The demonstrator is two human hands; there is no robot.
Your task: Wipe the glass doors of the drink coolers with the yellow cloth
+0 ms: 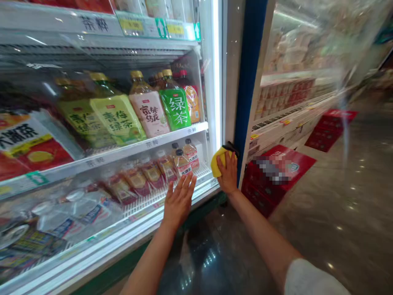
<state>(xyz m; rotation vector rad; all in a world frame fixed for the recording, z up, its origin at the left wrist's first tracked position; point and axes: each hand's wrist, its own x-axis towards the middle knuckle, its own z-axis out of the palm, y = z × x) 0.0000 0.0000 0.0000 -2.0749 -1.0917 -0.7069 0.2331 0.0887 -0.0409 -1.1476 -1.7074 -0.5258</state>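
My right hand (pixel 227 172) presses a yellow cloth (pixel 217 162) with a dark edge against the lower right frame of a lit drinks cooler (pixel 217 82). To its left, my left hand (pixel 179 198) is raised with its fingers stretched out and holds nothing. It is near the cooler's lower front, in front of small bottles (pixel 183 163); whether it touches the glass cannot be made out. Behind the glass, large tea bottles, one with a green label (pixel 175 107) and one with a pink label (pixel 150 112), lean on the middle shelf.
Red boxes (pixel 276 176) stand on the floor to the right, below another chilled display (pixel 285 96) with stacked cups. A dark blue panel (pixel 250 61) separates the two units. The shiny floor (pixel 211 250) reflects lights.
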